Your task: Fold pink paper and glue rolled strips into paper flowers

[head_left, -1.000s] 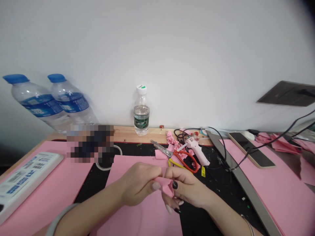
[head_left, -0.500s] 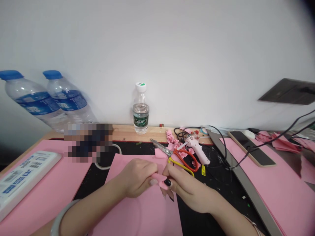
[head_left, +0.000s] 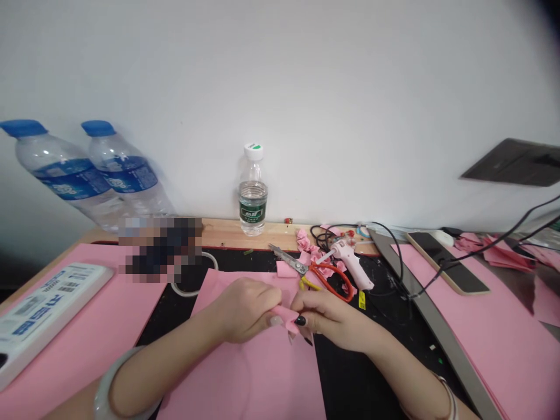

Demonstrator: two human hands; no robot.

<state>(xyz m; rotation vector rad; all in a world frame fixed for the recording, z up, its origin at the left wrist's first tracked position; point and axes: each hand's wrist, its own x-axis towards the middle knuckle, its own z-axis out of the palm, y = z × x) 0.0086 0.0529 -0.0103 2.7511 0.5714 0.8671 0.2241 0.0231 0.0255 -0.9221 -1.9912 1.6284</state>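
Observation:
Between both hands is a small curled piece of pink paper (head_left: 287,318). My left hand (head_left: 250,309) pinches its left end between thumb and curled fingers. At its right edge, my right hand (head_left: 326,318) grips the paper with a dark-nailed thumb, the other fingers bent behind and partly hidden. Under the hands lies a large pink sheet (head_left: 254,379) on a black mat. Just beyond them, scissors (head_left: 301,268) with red and yellow handles rest open-bladed by a pale pink glue gun (head_left: 353,267) and several crumpled pink paper bits (head_left: 303,240).
A small water bottle (head_left: 252,198) stands against the wall, with two large bottles (head_left: 70,178) at the left. A white box (head_left: 48,315) lies on pink paper. On the right, a phone (head_left: 446,262) rests on pink sheets (head_left: 494,344), crossed by black cables (head_left: 400,262).
The view has shifted slightly. Both hands keep hold of the pink paper, and its curled end has turned a little near my right thumb.

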